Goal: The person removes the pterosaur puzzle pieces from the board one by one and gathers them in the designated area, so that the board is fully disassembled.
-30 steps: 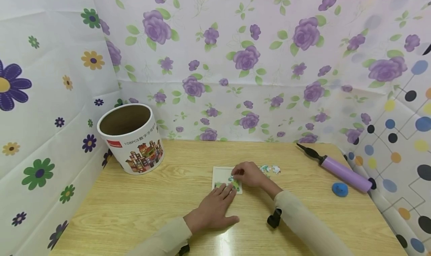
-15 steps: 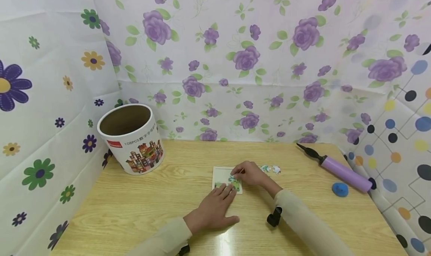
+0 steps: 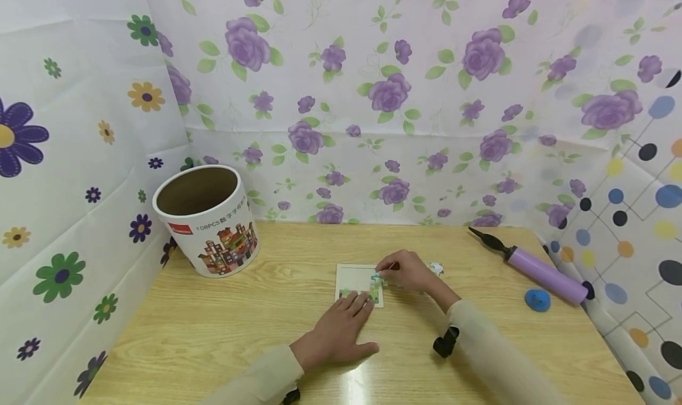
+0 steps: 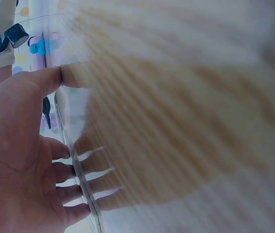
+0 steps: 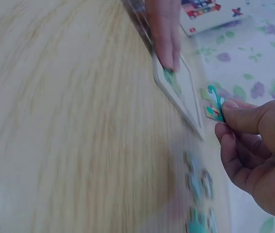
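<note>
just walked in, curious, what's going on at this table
A person is doing a small jigsaw on a wooden table. The left hand lies flat, fingers pressing the near edge of the puzzle tray. The right hand pinches a puzzle piece just above the tray's right edge. More loose pieces lie to the right, and an open puzzle tub stands at the back left.

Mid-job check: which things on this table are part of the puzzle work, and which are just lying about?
In use:
- puzzle tray, pressed by the left hand
- puzzle piece, pinched by the right hand
- loose pieces beside the right hand
- open puzzle tub

Lying about:
- purple hand pump
- blue balloon
</note>
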